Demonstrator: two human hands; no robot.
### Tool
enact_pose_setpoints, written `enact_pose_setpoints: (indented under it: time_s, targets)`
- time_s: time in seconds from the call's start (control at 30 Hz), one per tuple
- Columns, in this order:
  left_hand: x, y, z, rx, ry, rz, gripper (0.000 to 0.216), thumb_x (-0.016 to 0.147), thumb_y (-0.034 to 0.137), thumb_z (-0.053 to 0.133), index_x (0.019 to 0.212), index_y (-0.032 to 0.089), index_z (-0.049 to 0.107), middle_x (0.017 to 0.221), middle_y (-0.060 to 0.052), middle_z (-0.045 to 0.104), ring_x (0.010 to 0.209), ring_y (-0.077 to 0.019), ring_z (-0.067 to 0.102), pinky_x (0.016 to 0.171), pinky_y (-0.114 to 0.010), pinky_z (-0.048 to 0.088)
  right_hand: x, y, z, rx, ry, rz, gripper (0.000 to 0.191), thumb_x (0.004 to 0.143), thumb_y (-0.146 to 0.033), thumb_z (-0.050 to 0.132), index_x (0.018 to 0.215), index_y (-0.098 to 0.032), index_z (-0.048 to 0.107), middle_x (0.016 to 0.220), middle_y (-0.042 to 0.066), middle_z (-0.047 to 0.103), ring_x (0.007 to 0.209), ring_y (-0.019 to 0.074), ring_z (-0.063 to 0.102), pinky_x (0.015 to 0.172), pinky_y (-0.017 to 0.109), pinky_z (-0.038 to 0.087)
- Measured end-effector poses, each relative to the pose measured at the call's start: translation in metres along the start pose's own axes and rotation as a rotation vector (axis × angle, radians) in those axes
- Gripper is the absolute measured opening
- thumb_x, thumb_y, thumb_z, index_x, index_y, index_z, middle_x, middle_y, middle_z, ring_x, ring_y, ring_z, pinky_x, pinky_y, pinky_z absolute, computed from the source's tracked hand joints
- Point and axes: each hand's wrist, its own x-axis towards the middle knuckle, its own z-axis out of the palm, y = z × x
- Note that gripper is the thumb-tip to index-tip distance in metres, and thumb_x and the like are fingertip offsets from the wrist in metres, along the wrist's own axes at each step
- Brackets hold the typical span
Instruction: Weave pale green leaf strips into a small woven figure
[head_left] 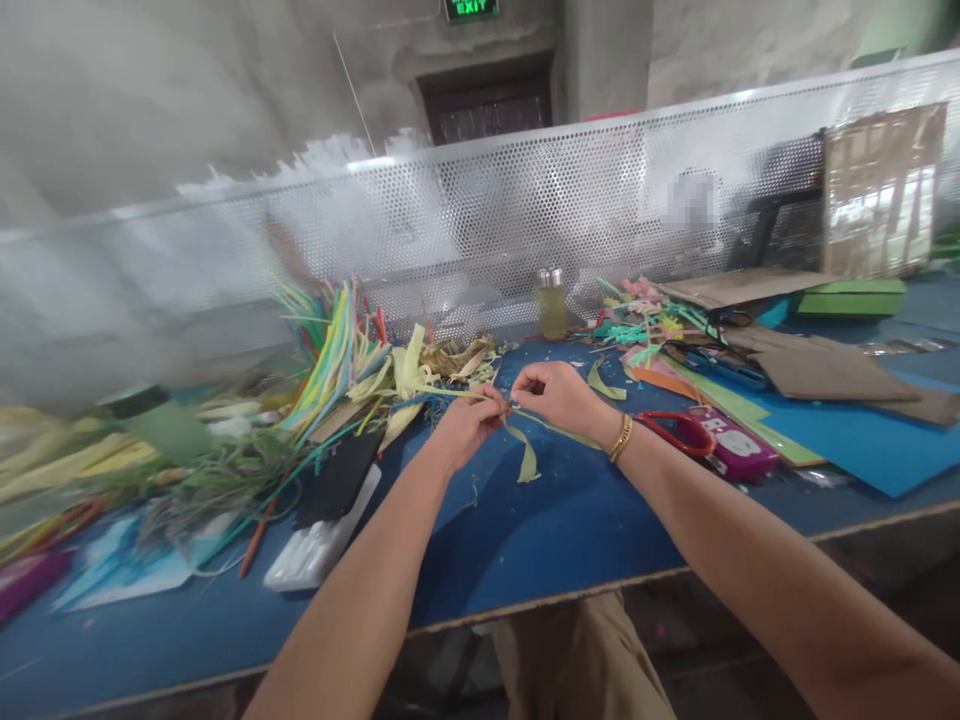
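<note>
Above the blue tabletop, my left hand (471,425) pinches a thin pale green husk-like strip (527,460), whose loose end curls down below the fingers. Close beside it, my right hand (559,398) has its fingertips curled together at the same strip; exactly what they grip is too small to tell. Another length of the strip runs under my right wrist. Just beyond my left hand lies a heap of pale and brown dried husks (459,358). A short piece of pale husk (604,380) rests on the table past my right hand.
Left stand a bundle of coloured stems (334,350), a black phone (341,480) on a white packet (319,555), and a green jar (161,425). Right are red-handled scissors (679,432), a purple box (742,450), and cardboard sheets (832,375). A small bottle (553,308) stands by the perforated metal divider (540,210).
</note>
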Motion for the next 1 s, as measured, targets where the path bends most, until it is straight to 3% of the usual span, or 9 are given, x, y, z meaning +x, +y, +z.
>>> enact_pose_setpoints:
  time_s: [0.23,0.37,0.47,0.57,0.73,1.0]
  targets:
    - [-0.001,-0.002,-0.004,-0.023,-0.036,-0.024,0.021,0.061,0.02,0.079,0.066,0.016,0.059,0.065,0.002,0.057,0.063,-0.0094,0.053,0.059,-0.022,0.039,0.001,0.005,0.001,-0.063,-0.006,-0.02,0.01,0.08,-0.021,0.06,0.077,-0.015,0.067,0.071,0.001,0.066,0.064,0.0104,0.054,0.061,0.023,0.038]
    - [0.002,-0.005,-0.004,-0.076,0.046,0.006,0.028,0.06,0.026,0.084,0.078,0.015,0.066,0.07,0.001,0.06,0.063,-0.0082,0.053,0.061,-0.022,0.041,0.0,0.005,-0.007,-0.159,0.185,-0.081,0.021,0.082,-0.031,0.065,0.098,-0.019,0.066,0.101,0.007,0.066,0.077,0.0137,0.057,0.074,0.028,0.043]
    - [0.005,-0.007,-0.005,-0.109,0.123,0.058,0.034,0.056,0.024,0.086,0.082,0.015,0.066,0.074,0.001,0.061,0.065,-0.0077,0.054,0.063,-0.022,0.043,-0.004,-0.004,-0.005,-0.309,0.326,-0.084,0.023,0.083,-0.039,0.066,0.091,-0.018,0.063,0.092,0.007,0.065,0.079,0.0164,0.056,0.077,0.03,0.041]
    - [0.007,-0.006,-0.005,-0.126,0.183,0.129,0.035,0.054,0.022,0.086,0.082,0.016,0.064,0.075,0.002,0.062,0.067,-0.0078,0.056,0.066,-0.022,0.045,-0.009,-0.014,0.007,-0.418,0.233,-0.026,0.028,0.086,-0.045,0.062,0.075,-0.019,0.061,0.075,0.004,0.064,0.072,0.0157,0.055,0.069,0.028,0.037]
    - [0.006,-0.005,-0.001,-0.063,0.221,0.168,0.034,0.057,0.027,0.085,0.081,0.017,0.062,0.072,0.002,0.062,0.063,-0.0092,0.056,0.064,-0.024,0.047,-0.013,-0.017,0.026,-0.534,0.088,0.124,0.026,0.084,-0.046,0.063,0.078,-0.021,0.066,0.082,0.005,0.07,0.077,0.0185,0.06,0.065,0.029,0.035]
    - [0.006,-0.005,-0.006,0.083,0.219,0.116,0.027,0.062,0.027,0.08,0.084,0.018,0.067,0.074,-0.001,0.067,0.065,-0.0133,0.059,0.059,-0.024,0.04,-0.011,-0.006,0.03,-0.296,0.081,0.193,0.012,0.087,-0.022,0.051,0.089,-0.02,0.062,0.083,0.004,0.069,0.079,0.0175,0.062,0.068,0.027,0.039]
